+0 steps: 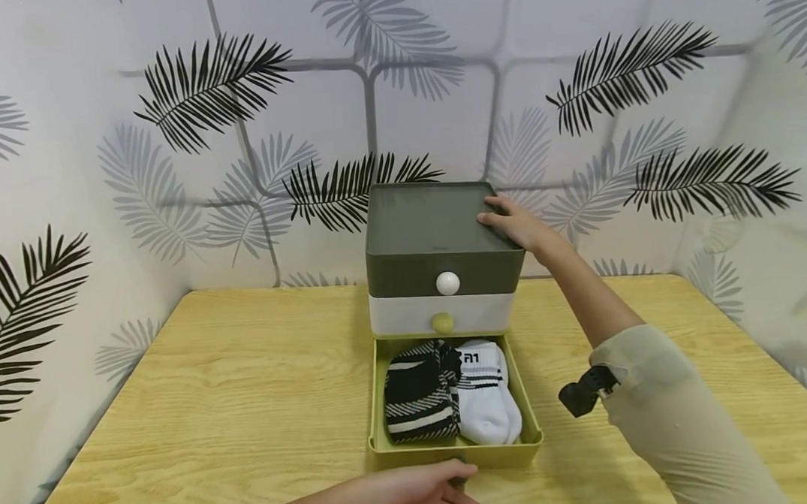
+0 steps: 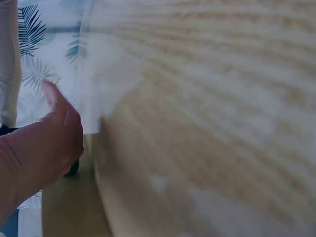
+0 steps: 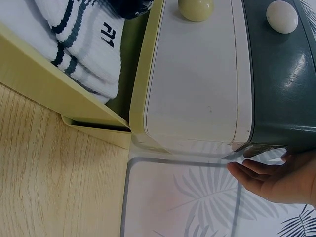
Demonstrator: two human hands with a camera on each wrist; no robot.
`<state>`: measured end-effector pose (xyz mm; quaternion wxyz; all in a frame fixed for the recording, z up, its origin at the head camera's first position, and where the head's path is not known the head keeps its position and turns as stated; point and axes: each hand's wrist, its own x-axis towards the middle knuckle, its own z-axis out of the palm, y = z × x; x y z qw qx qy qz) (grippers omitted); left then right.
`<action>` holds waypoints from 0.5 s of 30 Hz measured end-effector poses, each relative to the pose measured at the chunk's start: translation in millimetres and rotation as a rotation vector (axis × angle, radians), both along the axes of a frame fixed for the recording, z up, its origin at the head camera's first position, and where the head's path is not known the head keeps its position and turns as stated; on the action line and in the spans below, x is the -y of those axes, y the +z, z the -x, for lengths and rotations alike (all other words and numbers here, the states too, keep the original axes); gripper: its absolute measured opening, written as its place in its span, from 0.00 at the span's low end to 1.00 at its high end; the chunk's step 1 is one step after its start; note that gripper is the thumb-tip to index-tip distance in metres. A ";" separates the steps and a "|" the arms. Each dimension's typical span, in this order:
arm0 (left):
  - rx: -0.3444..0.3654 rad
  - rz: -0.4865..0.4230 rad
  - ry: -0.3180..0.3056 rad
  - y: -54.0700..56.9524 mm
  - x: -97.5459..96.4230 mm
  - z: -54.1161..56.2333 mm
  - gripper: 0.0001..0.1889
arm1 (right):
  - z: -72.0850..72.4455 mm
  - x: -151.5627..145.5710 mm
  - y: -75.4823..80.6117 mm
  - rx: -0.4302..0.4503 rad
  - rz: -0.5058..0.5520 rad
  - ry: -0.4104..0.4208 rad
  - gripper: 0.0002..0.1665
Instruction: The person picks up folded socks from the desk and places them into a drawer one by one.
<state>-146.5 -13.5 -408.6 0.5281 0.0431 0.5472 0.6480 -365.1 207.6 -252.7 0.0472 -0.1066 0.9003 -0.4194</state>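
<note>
A three-tier drawer box has a dark green top tier [image 1: 438,271], a white middle tier [image 1: 406,314] and a yellow-green bottom drawer [image 1: 372,404], which is pulled out. Inside that drawer lie a black-and-white patterned knit bundle [image 1: 419,394] and white striped socks [image 1: 485,410]. My left hand [image 1: 414,496] is at the drawer's front, its thumb across the dark knob [image 2: 72,169] and its fingers loosely extended; the knob is partly hidden. My right hand [image 1: 520,228] rests on the box's top right edge, fingers spread over it.
The box stands on a wood-grain table [image 1: 247,379], near its back edge. A leaf-patterned wall covering [image 1: 431,115] rises behind. The middle tier has a yellow knob [image 1: 443,323] and the top tier a white knob [image 1: 448,283].
</note>
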 end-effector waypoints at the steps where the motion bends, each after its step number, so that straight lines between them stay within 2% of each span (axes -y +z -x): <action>1: 0.005 -0.019 0.031 -3.6 -1.6 0.4 0.18 | 0.0 0.4 -0.2 0.002 0.003 0.000 0.38; 4: 0.059 -0.093 0.142 -10.7 -5.0 2.5 0.13 | -0.8 1.0 -0.3 0.006 0.008 -0.006 0.38; 6: 0.103 -0.130 0.193 -12.3 -6.4 3.6 0.14 | -0.7 0.9 -0.3 0.008 0.007 -0.006 0.38; 15: 0.245 -0.216 0.313 -11.7 -13.4 4.6 0.18 | -0.5 0.4 -1.8 0.013 0.001 -0.008 0.38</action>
